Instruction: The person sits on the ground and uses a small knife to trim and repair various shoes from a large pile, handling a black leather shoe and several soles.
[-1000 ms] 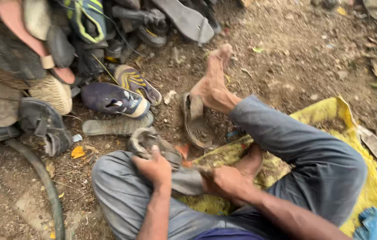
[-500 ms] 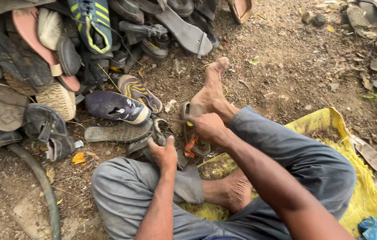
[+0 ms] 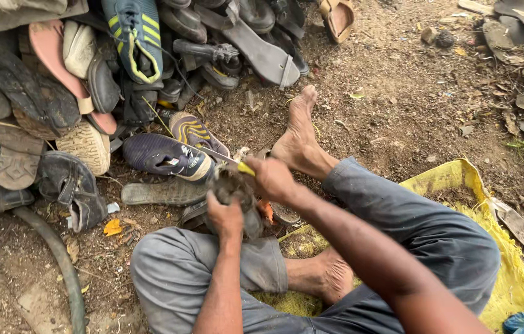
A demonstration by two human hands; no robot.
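Left hand (image 3: 225,216) clamped on worn grey shoe piece (image 3: 234,185); yellow-handled blade (image 3: 228,161) gripped by right hand (image 3: 271,176). Cutting step judged underway; steady hold needed.

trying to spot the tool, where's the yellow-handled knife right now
In the head view, centre: the right hand holds the yellow-handled knife, its blade pointing left over the dark blue shoe.

Head view, steeply downward, near the lap
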